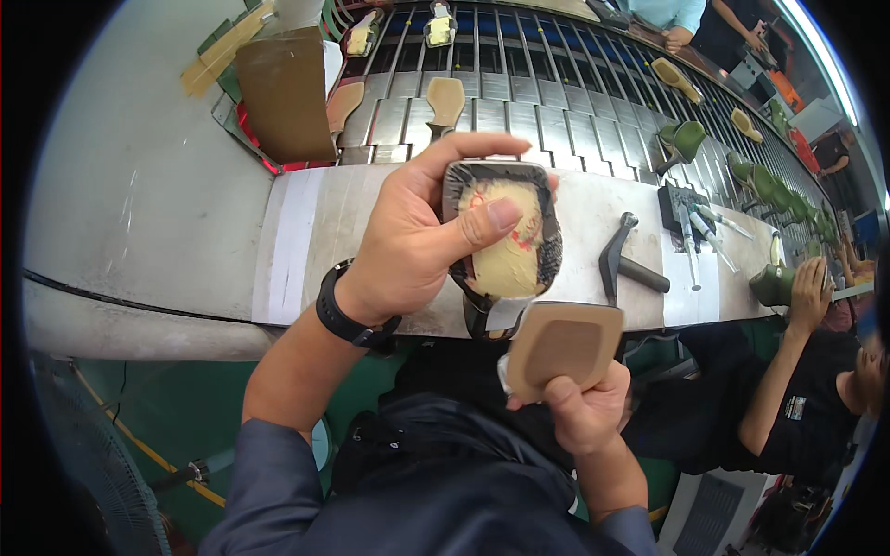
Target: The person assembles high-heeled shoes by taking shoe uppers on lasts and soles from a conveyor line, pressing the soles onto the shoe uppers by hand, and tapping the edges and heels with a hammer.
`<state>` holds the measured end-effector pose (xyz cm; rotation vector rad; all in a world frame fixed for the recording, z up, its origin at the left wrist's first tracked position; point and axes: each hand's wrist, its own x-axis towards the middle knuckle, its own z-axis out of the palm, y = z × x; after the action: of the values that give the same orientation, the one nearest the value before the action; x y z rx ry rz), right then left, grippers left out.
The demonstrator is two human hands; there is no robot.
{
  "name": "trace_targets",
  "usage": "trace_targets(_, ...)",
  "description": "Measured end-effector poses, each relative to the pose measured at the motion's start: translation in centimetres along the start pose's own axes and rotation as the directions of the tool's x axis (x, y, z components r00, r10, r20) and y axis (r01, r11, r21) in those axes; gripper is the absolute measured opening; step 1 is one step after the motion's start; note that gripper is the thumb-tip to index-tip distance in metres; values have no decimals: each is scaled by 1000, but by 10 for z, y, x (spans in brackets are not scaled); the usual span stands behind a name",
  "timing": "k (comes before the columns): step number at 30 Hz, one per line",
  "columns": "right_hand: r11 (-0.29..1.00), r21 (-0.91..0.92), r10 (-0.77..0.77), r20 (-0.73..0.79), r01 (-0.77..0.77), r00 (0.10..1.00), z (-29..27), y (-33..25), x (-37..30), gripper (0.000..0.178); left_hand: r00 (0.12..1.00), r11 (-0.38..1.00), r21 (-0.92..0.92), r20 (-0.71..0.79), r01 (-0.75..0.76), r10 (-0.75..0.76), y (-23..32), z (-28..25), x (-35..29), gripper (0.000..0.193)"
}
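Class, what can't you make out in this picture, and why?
Head view:
1. Far side of the dark-rimmed piece in the left hand: turned away.
2. Most fingers of the right hand: behind the tan piece.
3. Head above the teal sleeve: cut off by top edge.
4. Distant green pieces: too small.

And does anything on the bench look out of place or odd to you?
Mildly, the syringes: they point out at different angles by the black block, partly over the white sheet, rather than lined up, so they look untidy. No spill stands out on the bench.

Head cam (L fisheye) looks down, nr. both hands (408,236) (589,408).
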<state>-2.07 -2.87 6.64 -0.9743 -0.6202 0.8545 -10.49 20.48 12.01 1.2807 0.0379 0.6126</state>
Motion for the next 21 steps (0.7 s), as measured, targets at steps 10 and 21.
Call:
trace_targets(10,980,-155,146,124,-127,981,37,-32,38,31,991,919,-374,12,125,-131,3,11,-21,47)
trace_targets(21,988,-155,32,147,-9,989,37,-24,33,30,985,993,31,132,-116,110,-4,13,-30,68)
